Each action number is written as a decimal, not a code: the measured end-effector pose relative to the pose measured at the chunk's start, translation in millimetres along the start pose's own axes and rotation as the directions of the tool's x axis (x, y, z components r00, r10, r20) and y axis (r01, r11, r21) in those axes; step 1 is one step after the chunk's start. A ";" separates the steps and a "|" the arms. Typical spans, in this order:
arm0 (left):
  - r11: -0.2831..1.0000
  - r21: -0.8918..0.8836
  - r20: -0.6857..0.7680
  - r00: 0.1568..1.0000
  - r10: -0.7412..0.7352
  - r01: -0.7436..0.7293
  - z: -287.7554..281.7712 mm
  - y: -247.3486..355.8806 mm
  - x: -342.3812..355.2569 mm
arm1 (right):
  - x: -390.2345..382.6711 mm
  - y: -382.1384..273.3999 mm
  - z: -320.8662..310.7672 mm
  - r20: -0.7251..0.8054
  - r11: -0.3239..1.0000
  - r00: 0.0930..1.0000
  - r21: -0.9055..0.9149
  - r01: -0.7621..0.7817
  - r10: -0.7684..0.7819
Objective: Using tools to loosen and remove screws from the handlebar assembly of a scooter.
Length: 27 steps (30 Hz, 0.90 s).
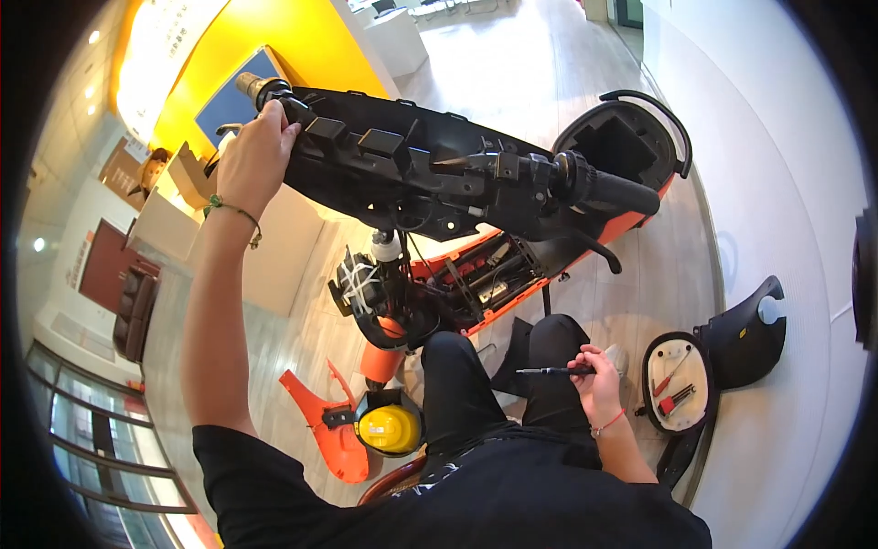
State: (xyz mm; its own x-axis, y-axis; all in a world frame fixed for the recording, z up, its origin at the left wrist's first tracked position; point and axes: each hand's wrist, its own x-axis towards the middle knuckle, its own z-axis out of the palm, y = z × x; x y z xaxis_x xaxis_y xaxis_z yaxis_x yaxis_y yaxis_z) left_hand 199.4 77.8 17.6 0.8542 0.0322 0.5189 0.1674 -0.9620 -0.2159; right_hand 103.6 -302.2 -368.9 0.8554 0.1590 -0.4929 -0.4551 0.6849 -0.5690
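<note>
My left hand is closed on the left end of a black scooter handlebar assembly, just below its metal tip; my fingertips are partly hidden. The assembly has mounts along it and a black grip at its right end. My right hand holds a slim dark screwdriver over my thighs, pointing left. Under the handlebar, the scooter's orange body lies open, showing dark inner parts and wiring. The steering column has a strapped black part beside it.
Orange panels and a yellow helmet-like item lie at lower left. At right, a tray holds tools, beside a black panel near the white wall. An open black compartment is behind. A yellow counter stands at upper left.
</note>
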 end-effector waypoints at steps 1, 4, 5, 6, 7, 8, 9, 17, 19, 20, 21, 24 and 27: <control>0.999 0.042 -0.001 1.000 -0.006 0.006 -0.6 3.7 -0.3 | -1.9 0.4 0.4 -0.003 1.000 1.000 0.002 0.001 -0.001; 0.997 0.083 -0.017 1.000 0.004 -0.002 0.2 5.2 2.3 | -4.6 0.4 1.1 -0.028 1.000 1.000 0.002 -0.014 0.014; 0.996 0.083 -0.025 1.000 0.012 -0.010 1.4 4.3 1.3 | -5.3 1.4 0.0 -0.030 1.000 0.999 0.005 -0.014 0.014; 0.997 0.082 -0.024 1.000 0.015 -0.013 2.5 4.1 1.1 | -5.8 2.6 -1.2 -0.028 1.000 0.999 0.008 -0.019 0.019; 0.995 0.101 -0.042 0.999 -0.002 0.006 3.6 4.1 1.2 | -6.4 3.4 -2.0 -0.027 1.000 0.999 0.010 -0.024 0.024; 0.992 0.120 -0.059 0.998 -0.022 0.029 4.0 3.7 0.0 | -7.4 3.5 -2.3 -0.028 1.000 0.999 0.010 -0.025 0.025; 0.992 0.120 -0.058 0.998 -0.022 0.029 4.1 3.5 -0.6 | -8.3 3.2 -2.1 -0.033 1.000 0.999 0.005 -0.026 0.026; 0.991 -0.039 -0.015 0.992 0.124 -0.125 0.6 -13.8 2.7 | -6.8 3.6 -5.4 -0.042 1.000 0.999 -0.004 -0.023 0.023; 0.989 -0.107 0.024 0.995 0.101 -0.098 -0.7 -15.1 4.3 | -5.7 5.3 -4.6 -0.042 1.000 0.999 0.001 -0.020 0.020; 0.982 -0.175 0.065 0.995 0.078 -0.066 -1.9 -14.5 4.5 | -5.5 5.6 -4.4 -0.041 1.000 0.999 0.002 -0.018 0.018; 0.982 -0.175 0.062 0.995 0.079 -0.067 -0.3 -13.5 4.1 | -5.4 6.0 -4.3 -0.043 0.999 0.999 0.002 -0.032 0.032; 0.995 -0.038 -0.027 0.996 0.090 -0.091 3.8 -5.7 2.1 | -4.2 5.5 0.9 -0.053 0.999 0.998 0.016 -0.042 0.043; 1.000 0.024 -0.076 0.997 -0.002 0.003 0.5 -3.1 1.5 | -2.5 6.3 1.6 -0.046 0.999 0.998 0.017 -0.032 0.032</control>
State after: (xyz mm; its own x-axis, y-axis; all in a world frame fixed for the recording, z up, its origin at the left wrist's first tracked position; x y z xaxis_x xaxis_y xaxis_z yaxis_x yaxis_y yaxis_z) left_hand 200.4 81.0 18.6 0.8141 0.0131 0.5805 0.1820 -0.9551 -0.2337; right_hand 99.0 -297.1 -370.2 0.8279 0.1480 -0.5410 -0.4777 0.6916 -0.5418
